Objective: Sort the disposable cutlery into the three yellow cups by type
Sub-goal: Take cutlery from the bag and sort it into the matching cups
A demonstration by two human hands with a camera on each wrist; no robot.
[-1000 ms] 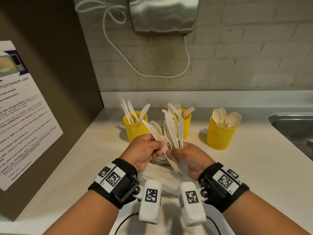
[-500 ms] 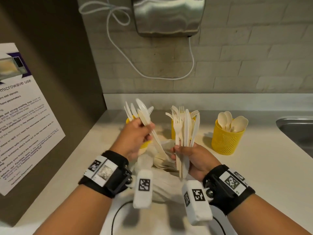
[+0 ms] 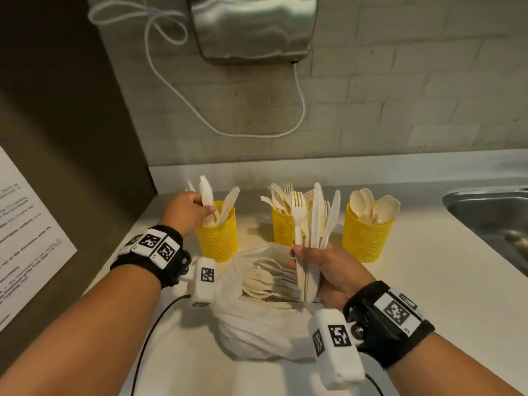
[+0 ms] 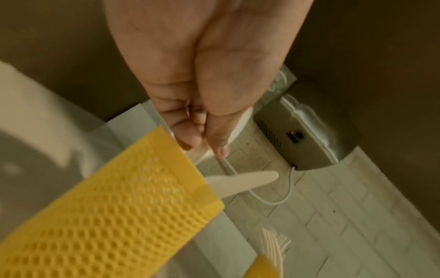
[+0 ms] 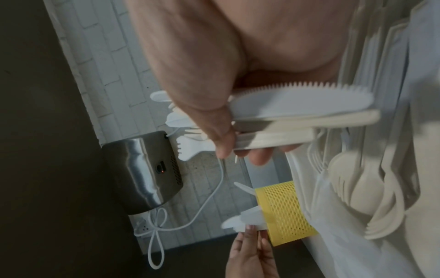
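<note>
Reaching away from the bundle it was picking through a second ago, the person's left hand (image 3: 187,212) now sits at the rim of the yellow perforated plastic cup of knives (image 3: 218,237), fingers pinched on a white disposable plastic knife (image 3: 206,192) being lowered in; the blurred wrist view suggests, but cannot confirm, that the blade is not yet released. Right of that cup, the right hand (image 3: 325,270) stays curled around a mixed fan of white plastic forks and knives (image 3: 313,221), held upright. Farther right of the knife cup stand the yellow fork cup (image 3: 283,230) and then the yellow spoon cup (image 3: 367,238). In front of the knife cup, an open white plastic bag (image 3: 257,327) holds more unsorted cutlery on the pale countertop (image 3: 443,281). One more knife is nearly sorted; the handful and bag remain.
</note>
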